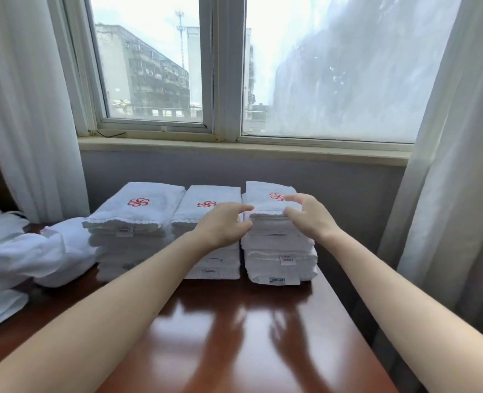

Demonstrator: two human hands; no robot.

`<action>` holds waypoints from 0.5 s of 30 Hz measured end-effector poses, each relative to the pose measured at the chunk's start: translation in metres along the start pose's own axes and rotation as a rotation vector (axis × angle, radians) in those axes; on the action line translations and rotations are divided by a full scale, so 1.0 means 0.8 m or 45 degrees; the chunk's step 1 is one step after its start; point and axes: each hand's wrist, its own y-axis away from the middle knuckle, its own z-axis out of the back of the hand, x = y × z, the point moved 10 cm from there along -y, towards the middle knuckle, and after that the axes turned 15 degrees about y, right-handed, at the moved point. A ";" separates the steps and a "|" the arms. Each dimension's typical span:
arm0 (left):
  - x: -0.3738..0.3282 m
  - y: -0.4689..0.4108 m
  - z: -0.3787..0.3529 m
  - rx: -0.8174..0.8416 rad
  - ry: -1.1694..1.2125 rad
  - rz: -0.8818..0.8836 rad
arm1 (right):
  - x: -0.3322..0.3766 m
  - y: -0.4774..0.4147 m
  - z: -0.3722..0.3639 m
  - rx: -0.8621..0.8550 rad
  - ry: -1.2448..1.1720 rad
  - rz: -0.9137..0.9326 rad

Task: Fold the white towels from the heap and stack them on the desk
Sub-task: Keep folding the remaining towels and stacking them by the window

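Observation:
Three stacks of folded white towels with red flower logos stand side by side at the back of the glossy brown desk (pixel 234 336): a left stack (pixel 132 222), a middle stack (pixel 209 262) and a right stack (pixel 280 251). Both hands are at the top towel (pixel 266 204) of the right stack. My left hand (pixel 223 222) curls its fingers round that towel's left edge, thumb lower against the stack's side. My right hand (pixel 311 214) pinches its front right edge, fingers on top beside the logo and thumb at the front. My left forearm hides part of the middle stack.
A heap of unfolded white towels (pixel 21 251) lies at the desk's left end, touching the left stack. White curtains (pixel 447 194) hang on both sides of a window with a sill (pixel 234 146) behind the stacks. The desk's right edge (pixel 345 307) runs close past the right stack.

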 end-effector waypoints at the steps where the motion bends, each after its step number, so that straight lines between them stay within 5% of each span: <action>1: 0.001 0.014 0.006 -0.012 0.054 0.016 | 0.021 0.009 0.004 0.004 0.049 0.082; 15: 0.126 0.276 0.146 -0.079 -0.085 0.415 | 0.280 0.160 -0.121 0.327 0.417 0.705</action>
